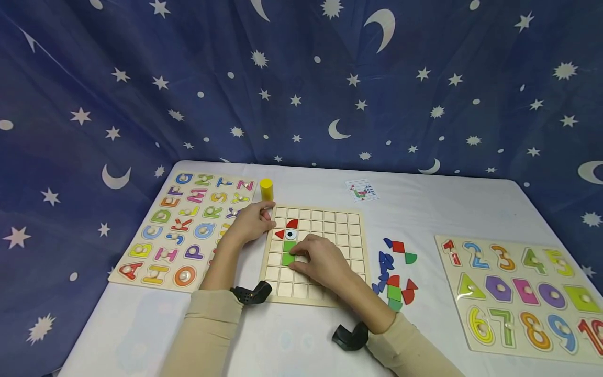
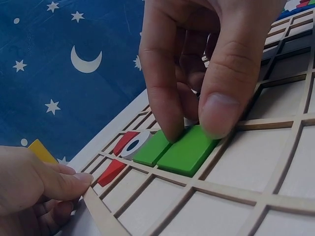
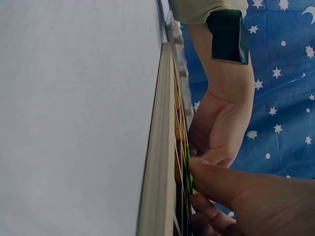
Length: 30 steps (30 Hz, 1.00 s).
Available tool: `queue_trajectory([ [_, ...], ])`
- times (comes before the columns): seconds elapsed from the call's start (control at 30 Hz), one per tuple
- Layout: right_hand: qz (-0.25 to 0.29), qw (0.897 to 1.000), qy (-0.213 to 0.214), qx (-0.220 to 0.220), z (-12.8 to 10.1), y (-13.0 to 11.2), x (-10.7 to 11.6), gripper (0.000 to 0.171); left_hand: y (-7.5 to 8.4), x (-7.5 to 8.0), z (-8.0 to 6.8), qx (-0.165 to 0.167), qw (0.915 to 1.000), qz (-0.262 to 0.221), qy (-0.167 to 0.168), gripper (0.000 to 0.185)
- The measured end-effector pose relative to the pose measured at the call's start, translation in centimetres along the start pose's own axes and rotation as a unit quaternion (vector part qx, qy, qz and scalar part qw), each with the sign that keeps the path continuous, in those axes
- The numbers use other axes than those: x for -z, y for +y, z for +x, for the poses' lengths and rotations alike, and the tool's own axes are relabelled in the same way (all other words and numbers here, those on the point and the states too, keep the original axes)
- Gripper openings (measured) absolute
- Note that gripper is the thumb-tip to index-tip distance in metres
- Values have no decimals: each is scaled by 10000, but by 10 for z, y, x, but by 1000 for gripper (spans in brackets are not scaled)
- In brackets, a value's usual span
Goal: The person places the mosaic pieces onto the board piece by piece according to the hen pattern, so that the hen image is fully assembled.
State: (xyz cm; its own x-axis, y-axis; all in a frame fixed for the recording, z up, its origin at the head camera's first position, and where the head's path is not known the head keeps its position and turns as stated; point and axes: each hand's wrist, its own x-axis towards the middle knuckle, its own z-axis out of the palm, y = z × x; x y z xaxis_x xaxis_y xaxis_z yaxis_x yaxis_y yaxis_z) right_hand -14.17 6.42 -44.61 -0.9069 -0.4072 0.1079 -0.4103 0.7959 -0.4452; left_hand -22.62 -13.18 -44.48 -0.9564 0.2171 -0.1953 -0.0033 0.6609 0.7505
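A wooden grid board [image 1: 328, 228] lies on the table. My right hand [image 1: 325, 262] is over its left part, thumb and index finger pinching a green square tile [image 2: 184, 156] that sits slightly raised at its cell. Just above it in the grid is another green square [image 1: 289, 246], then a white eye tile [image 1: 291, 234]. A red triangle [image 1: 280, 234] lies left of the eye, and a red quarter-circle [image 1: 292, 223] above it. At the board's upper left edge, my left hand [image 1: 249, 224] grips the frame between thumb and fingers.
Loose red, green and blue tiles [image 1: 398, 246] lie right of the board. A pattern card [image 1: 362, 190] is behind it, a yellow cylinder [image 1: 266, 189] beyond the left hand. A letter puzzle [image 1: 160, 201] lies at left, a number puzzle [image 1: 511, 269] at right.
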Motion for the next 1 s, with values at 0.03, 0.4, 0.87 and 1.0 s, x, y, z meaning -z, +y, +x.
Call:
queue_trajectory([
  [0.03, 10, 10000, -13, -17, 0, 0, 1, 25, 0, 0, 0, -2, 10000, -8, -2, 52],
  [0.4, 41, 10000, -55, -64, -1, 1, 2, 21, 1, 0, 1, -52, 10000, 53, -19, 52],
  [0.87, 148, 9994, -320, -72, 0, -1, 10, 23, -1, 1, 1, -153, 9998, 112, -18, 51],
  [1.0, 337, 9979, -545, -139, -1, 5, 28, 25, -1, 1, 1, -215, 9997, 101, -31, 51],
])
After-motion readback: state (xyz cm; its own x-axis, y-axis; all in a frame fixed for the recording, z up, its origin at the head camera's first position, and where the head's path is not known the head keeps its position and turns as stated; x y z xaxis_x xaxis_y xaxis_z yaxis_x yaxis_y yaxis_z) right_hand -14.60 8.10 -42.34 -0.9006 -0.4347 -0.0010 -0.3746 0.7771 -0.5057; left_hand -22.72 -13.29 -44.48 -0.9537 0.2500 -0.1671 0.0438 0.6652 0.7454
